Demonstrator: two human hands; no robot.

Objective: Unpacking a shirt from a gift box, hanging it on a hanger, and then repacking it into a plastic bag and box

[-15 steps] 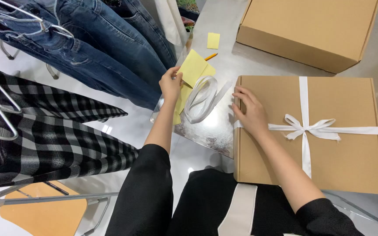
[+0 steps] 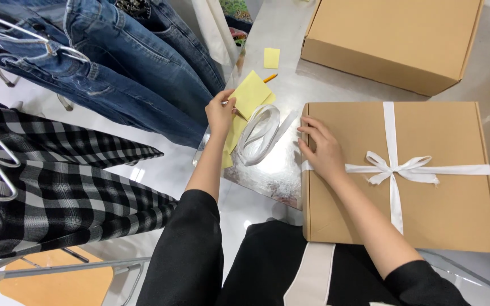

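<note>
A flat brown cardboard box [image 2: 449,204] tied with a white ribbon and bow [image 2: 395,168] lies on the shiny metal table [image 2: 290,56]. My right hand [image 2: 321,148] rests flat on the box's left edge, fingers spread near the ribbon. My left hand [image 2: 220,113] pinches the corner of a yellow paper sheet [image 2: 249,93] at the table's left edge. A loose coil of white ribbon [image 2: 261,135] lies between the two hands. More yellow sheets lie under it.
A second, larger brown box [image 2: 392,39] stands at the back of the table. A small yellow note [image 2: 271,58] and an orange pencil [image 2: 270,77] lie near it. Jeans [image 2: 114,62] and a checked black-and-white garment [image 2: 58,187] hang on a rack at left.
My left hand has closed on the yellow sheet's corner and lifted it slightly. My right hand stays on the box's left edge.
</note>
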